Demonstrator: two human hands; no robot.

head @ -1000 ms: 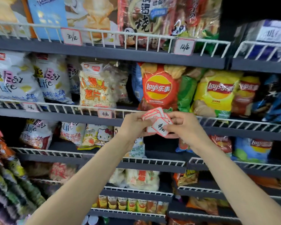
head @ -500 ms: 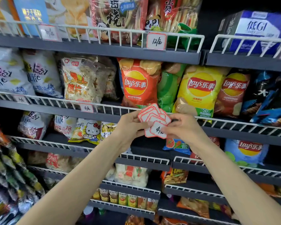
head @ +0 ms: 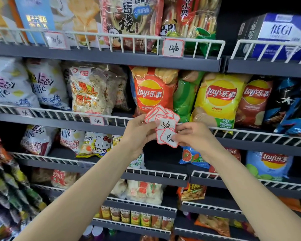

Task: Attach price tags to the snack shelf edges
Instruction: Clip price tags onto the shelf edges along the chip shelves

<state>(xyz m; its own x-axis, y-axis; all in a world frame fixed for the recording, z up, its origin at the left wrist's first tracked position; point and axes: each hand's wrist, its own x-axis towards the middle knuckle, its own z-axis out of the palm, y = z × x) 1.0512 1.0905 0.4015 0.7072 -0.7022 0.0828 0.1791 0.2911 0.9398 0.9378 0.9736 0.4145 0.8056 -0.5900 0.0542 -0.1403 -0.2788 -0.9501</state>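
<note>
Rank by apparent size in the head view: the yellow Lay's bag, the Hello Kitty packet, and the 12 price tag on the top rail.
1. yellow Lay's bag, clearly largest.
2. Hello Kitty packet, though partly hidden by neighbouring packets.
3. 12 price tag, smallest.

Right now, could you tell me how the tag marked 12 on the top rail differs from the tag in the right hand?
The 12 tag hangs fixed and upright on the top rail; the 4 tag is loose and tilted, pinched by the right hand. Their numbers differ. Both are white with red borders and handwritten.
</note>
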